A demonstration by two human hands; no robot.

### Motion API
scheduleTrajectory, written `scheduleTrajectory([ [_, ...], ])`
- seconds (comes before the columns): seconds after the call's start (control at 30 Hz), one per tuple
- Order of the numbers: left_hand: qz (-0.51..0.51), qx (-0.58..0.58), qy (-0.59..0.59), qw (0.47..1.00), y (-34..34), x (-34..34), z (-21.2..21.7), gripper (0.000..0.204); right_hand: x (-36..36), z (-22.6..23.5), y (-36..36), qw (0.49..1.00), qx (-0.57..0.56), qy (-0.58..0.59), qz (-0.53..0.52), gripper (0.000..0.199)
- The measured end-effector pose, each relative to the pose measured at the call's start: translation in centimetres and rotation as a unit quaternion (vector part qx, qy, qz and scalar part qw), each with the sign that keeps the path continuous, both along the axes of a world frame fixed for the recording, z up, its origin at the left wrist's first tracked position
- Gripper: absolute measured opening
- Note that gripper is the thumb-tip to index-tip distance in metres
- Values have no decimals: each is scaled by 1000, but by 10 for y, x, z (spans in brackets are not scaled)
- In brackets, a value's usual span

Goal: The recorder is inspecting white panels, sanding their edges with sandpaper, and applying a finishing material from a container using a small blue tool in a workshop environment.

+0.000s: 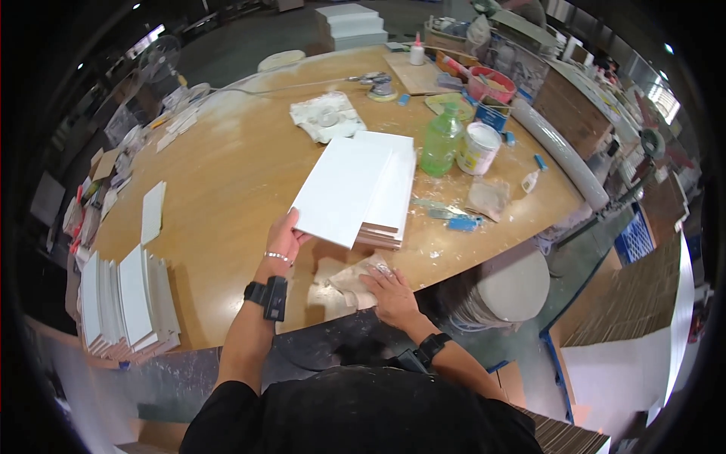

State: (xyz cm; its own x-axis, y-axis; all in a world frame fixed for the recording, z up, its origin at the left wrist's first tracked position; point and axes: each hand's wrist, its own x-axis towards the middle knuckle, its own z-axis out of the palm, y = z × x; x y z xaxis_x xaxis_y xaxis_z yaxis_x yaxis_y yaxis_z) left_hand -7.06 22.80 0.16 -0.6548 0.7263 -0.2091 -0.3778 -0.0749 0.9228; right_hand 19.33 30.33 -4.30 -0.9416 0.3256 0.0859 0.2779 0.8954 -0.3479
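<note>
The left grip [283, 236] is pinched on one corner of a white panel [340, 189], which is held partly over a panel stack [395, 200] between the middle of the bench [227, 189] and its near edge. The right grip [395, 296] is rested on a beige sheet [349, 283] beside that edge; whether the sheet is pinched cannot be told. With one corner held, the panel could be twisted and scuffed against the stack; by a careless pull, the sheet could be dragged off.
</note>
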Motion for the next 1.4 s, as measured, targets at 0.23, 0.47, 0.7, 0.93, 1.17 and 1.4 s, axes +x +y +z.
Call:
scheduleTrajectory([
  [0.23, 56, -8, -35, 998, -181, 28, 23, 37, 3, -20, 28, 861, -466, 93, -181, 47],
  [0.47, 143, -73, -136, 978, -230, 72, -45, 36, -84, 26, -109, 931, -119, 73, 338, 58],
  [0.7, 157, -95, -149, 972, -248, 79, -31, 41, -138, -11, -63, 970, -66, 85, 218, 52],
  [0.93, 159, -75, -180, 968, -247, 79, -22, 41, -179, 13, -21, 960, -267, -30, -83, 31],
  [1.17, 148, -21, -217, 965, -272, 76, -50, 42, -160, -5, -144, 925, -133, 125, 335, 44],
  [1.4, 168, -265, 122, 942, -287, 88, -45, 56, -231, -11, -31, 992, -66, 62, 91, 42],
])
